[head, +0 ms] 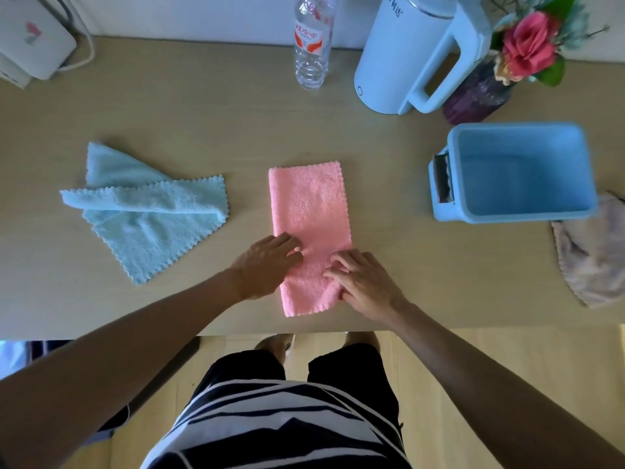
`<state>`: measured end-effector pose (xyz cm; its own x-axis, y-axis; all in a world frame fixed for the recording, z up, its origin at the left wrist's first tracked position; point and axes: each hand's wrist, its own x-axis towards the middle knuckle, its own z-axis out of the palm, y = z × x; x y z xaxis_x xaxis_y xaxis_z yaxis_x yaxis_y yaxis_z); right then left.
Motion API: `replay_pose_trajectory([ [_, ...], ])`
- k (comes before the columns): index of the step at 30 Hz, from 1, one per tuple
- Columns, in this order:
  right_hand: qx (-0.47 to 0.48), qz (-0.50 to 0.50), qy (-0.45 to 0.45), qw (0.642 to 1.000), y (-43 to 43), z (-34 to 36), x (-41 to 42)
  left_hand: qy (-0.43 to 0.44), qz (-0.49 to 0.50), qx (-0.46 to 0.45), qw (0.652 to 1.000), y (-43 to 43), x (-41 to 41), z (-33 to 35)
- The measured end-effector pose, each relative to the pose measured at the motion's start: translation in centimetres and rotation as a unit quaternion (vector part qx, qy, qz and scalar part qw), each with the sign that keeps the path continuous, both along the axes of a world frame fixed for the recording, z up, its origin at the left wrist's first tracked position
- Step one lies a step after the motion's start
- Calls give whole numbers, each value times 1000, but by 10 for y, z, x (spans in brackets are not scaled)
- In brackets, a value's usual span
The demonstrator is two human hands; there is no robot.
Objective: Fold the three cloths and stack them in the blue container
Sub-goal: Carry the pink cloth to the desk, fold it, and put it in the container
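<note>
A pink cloth lies folded into a long strip in the middle of the table. My left hand rests flat on its near left edge, fingers spread. My right hand presses on its near right side, with the thumb at the cloth's edge. A light blue cloth lies crumpled and unfolded to the left. A pale beige cloth lies bunched at the right edge. The blue container stands at the right with nothing inside it.
At the back stand a clear water bottle, a light blue kettle and a purple vase with pink flowers. A white device with a cable sits back left. The table's front edge runs just below the cloth.
</note>
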<state>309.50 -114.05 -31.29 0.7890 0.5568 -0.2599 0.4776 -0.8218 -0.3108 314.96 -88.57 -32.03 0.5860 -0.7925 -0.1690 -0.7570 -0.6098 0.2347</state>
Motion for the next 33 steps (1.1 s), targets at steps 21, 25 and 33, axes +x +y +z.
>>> replay_pose_trajectory([
  [21, 342, -304, 344, 820, 11, 30, 33, 299, 330, -163, 881, -9, 8, 35],
  [25, 245, -332, 295, 862, 12, 27, 35, 289, 352, -163, 875, -9, 13, 31],
  [33, 248, -440, 226, 833, 20, 23, 49, 302, 432, -169, 832, -11, 19, 27],
])
